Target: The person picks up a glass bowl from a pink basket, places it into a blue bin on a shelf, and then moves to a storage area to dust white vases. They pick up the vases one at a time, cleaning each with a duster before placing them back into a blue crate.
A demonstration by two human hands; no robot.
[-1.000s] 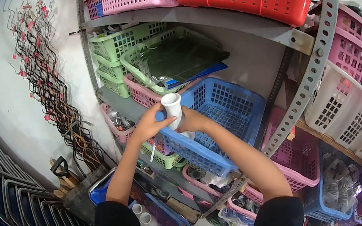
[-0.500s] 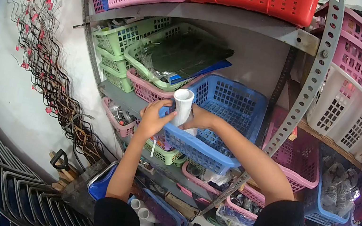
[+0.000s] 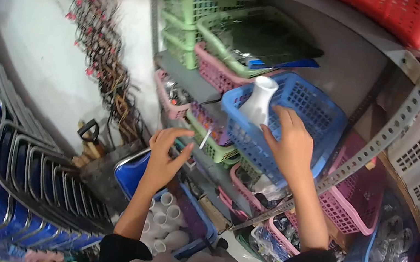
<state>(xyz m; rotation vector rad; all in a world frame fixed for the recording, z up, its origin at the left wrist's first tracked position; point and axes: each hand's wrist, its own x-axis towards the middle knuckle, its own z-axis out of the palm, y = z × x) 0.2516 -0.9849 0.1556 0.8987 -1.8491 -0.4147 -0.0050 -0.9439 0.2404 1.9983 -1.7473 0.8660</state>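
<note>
A white vase (image 3: pixel 258 103) stands upright at the left end of a blue plastic basket (image 3: pixel 271 161) on the shelf. My right hand (image 3: pixel 292 145) is beside the vase, over the basket, with its fingers apart and nothing in them. Lower and to the left, my left hand (image 3: pixel 165 157) hangs in the air with thumb and fingers spread, holding nothing. Below it, several more white vases (image 3: pixel 168 224) are grouped in a blue container (image 3: pixel 212 234) near the floor.
Green baskets (image 3: pixel 185 10) and a pink basket (image 3: pixel 217 71) sit left of the blue basket. A perforated metal post (image 3: pixel 389 125) rises at the right. Stacked blue chairs (image 3: pixel 20 171) and twisted branches (image 3: pixel 103 35) are on the left.
Both hands have let go of the white vase, which now stands in the blue basket. My left hand has moved down and away. The view has shifted down and left.
</note>
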